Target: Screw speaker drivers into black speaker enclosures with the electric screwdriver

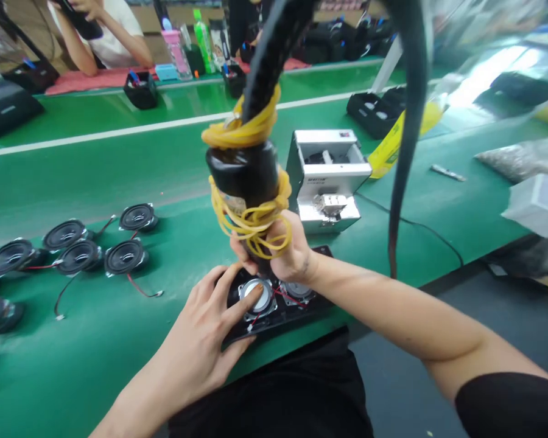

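Note:
My right hand (295,250) is wrapped round a black electric screwdriver (243,167) wound with yellow rubber bands, held upright over a black speaker panel (285,316). Its tip is hidden behind my fingers. My left hand (205,331) grips the left end of the panel, thumb at the near edge and one finger resting on the silvery back of a speaker (259,298). A second speaker (299,292) sits to the right in the same panel, partly under my right wrist. Red and black wires trail from both speakers.
Several loose speakers (125,257) lie on the green table at the left. Beyond the panel stands a metal screw feeder (331,182), its cable running right. A hanging black strap (408,140) is close by. Opposite, a person's arms (128,45) hold a dark object.

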The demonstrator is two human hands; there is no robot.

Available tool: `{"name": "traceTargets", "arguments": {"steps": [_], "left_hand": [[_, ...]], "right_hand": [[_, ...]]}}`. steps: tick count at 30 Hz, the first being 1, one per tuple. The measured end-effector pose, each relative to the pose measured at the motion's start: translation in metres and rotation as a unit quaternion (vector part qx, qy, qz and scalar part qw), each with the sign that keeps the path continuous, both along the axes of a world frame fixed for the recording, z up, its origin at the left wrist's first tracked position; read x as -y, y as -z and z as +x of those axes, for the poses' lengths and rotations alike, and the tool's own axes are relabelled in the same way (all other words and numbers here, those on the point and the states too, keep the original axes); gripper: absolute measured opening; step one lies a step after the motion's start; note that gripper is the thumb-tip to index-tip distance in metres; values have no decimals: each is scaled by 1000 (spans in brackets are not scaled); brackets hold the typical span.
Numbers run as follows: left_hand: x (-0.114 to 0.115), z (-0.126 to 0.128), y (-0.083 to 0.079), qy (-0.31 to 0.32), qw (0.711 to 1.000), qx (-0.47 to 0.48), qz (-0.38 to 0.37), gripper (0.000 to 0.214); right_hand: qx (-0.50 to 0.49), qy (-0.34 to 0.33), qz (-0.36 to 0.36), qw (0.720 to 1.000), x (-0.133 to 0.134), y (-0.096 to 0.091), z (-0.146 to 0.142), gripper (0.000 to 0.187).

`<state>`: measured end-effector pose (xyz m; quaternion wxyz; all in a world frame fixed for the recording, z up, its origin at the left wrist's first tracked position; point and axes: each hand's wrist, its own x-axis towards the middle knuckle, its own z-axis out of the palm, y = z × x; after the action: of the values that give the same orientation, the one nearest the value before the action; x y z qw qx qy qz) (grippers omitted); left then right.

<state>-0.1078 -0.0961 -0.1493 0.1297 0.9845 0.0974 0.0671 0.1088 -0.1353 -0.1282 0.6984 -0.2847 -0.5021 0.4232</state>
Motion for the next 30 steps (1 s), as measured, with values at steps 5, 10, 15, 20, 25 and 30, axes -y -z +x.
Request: {"name": "traceTargets", "arguments": {"steps": [5,10,15,20,25,30], "left_hand": [[0,-3,15,-15,999,36,3,60],[2,-3,18,-36,998,51,-7,57],[2,-4,20,-34,998,58,-1,60],[6,-2,15,-50,997,57,-12,59],[8,-2,13,-54,997,43,-17,61],[5,-3,17,-43,998,42,-15,64]], "right_hand": [[-39,123,59,990,12,-43,26,56],[0,357,146,923,34,-80,81,51],[65,465,173,866,44,-64,111,40],[110,468,160,862,40,-43,115,50],[119,454,139,872,41,-44,118,55],[89,458,140,873,44,-47,119,45]]}}
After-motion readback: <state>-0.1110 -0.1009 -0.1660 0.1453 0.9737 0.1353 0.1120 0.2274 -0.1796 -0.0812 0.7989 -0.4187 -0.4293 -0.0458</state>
